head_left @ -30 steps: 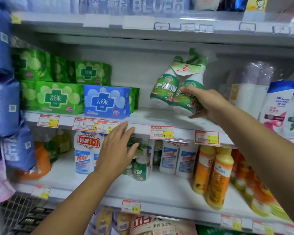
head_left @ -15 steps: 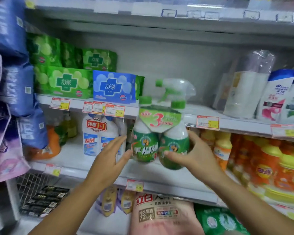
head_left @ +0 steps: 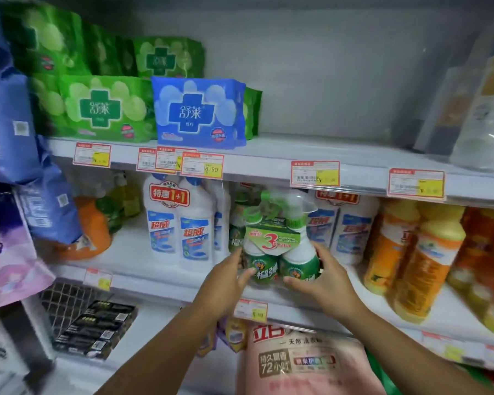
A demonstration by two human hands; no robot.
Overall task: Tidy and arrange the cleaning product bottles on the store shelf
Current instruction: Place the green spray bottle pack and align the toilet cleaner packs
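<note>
A twin pack of green-and-white spray cleaner bottles (head_left: 280, 252), wrapped in clear film with a green "3" label, stands at the front of the middle shelf (head_left: 160, 276). My left hand (head_left: 228, 276) grips its left side, thumb on the front of the left bottle. My right hand (head_left: 322, 276) grips the right bottle from the right and below. Another green bottle of the same kind (head_left: 236, 235) stands just behind on the left. A white twin pack with a red "1+1" tag (head_left: 180, 220) is to the left, and a second white pack (head_left: 345, 226) is behind on the right.
Orange and yellow bottles (head_left: 417, 258) crowd the shelf's right end. An orange bottle (head_left: 93, 229) lies at the far left. Green and blue soft packs (head_left: 197, 112) sit on the upper shelf, blue and purple bags (head_left: 9, 129) hang at left, and a pink refill bag (head_left: 305, 363) is below.
My right hand brought the spray twin pack down from the upper shelf to the middle shelf. My left hand closed onto its left side, so both hands now hold it.
</note>
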